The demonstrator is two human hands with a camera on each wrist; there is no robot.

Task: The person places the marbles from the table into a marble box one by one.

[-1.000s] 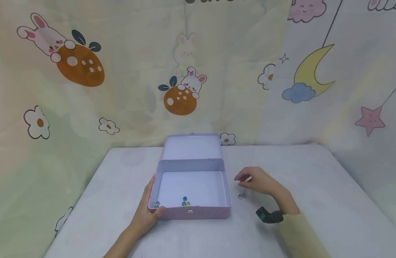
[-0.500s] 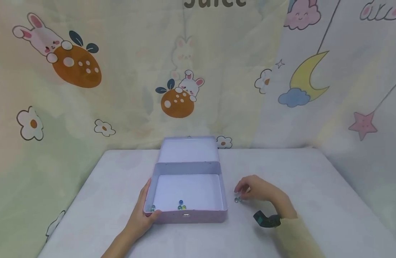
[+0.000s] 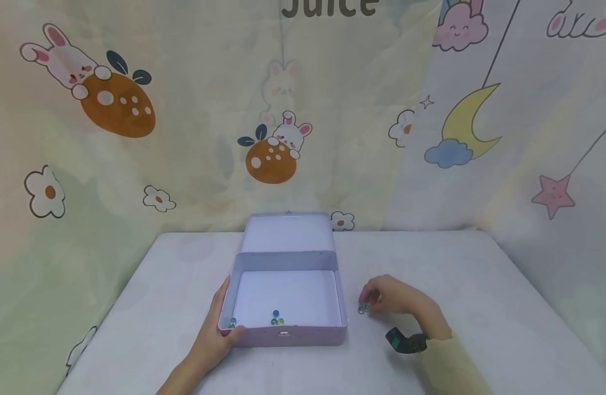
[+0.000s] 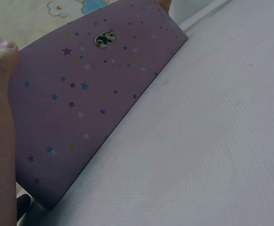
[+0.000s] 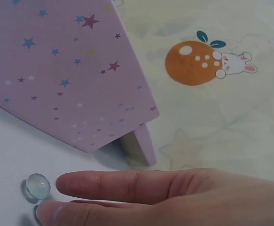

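Note:
A purple star-printed tin box (image 3: 288,334) stands open on the table, its lid leaning back. Three glass marbles (image 3: 275,318) lie inside near the front wall. My left hand (image 3: 223,329) grips the box's front-left corner, thumb over the rim; in the left wrist view the thumb (image 4: 0,117) presses the box's front wall (image 4: 90,103). My right hand (image 3: 368,303) rests on the table right of the box, its fingertips at loose marbles (image 3: 363,310). In the right wrist view, a clear marble (image 5: 37,185) lies just off the tips of my right hand (image 5: 50,197), whose fingers lie straight and not closed round it.
The white table (image 3: 481,285) is backed by cartoon-printed cloth on three sides. A black wrist camera (image 3: 407,341) sits on my right wrist. A small metal latch (image 4: 104,39) is on the box's front wall.
My right hand has dropped from slightly above the table down to the loose marbles beside the box. The left hand keeps its hold on the box corner.

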